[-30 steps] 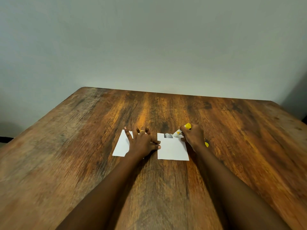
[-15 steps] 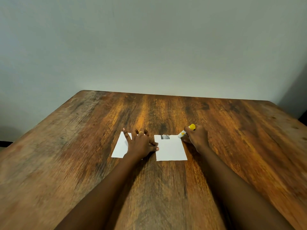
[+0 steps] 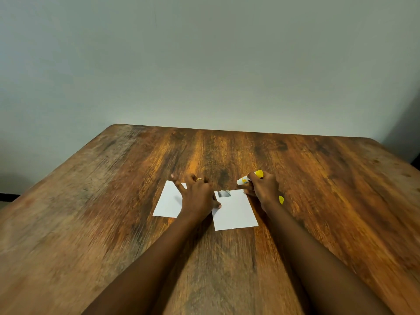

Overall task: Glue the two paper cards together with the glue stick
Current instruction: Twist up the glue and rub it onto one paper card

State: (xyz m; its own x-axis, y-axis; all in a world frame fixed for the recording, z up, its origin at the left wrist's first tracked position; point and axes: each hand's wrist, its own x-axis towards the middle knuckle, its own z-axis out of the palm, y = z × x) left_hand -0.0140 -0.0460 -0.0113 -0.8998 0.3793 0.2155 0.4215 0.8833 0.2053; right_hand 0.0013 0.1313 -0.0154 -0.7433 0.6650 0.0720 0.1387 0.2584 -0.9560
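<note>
On the wooden table (image 3: 318, 201), the left hand (image 3: 197, 196) is lying with fingers spread, covering part of the left card (image 3: 169, 201) while its thumb is touching the right card (image 3: 235, 211). The right hand (image 3: 264, 189) is gripping the glue stick (image 3: 248, 178), its tip pointing just beyond that card's far corner. A yellow cap (image 3: 281, 199) is peeking out beside the wrist.

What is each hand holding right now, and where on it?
Right hand grips the glue stick around its barrel. Left hand holds nothing; it presses flat across both cards.
</note>
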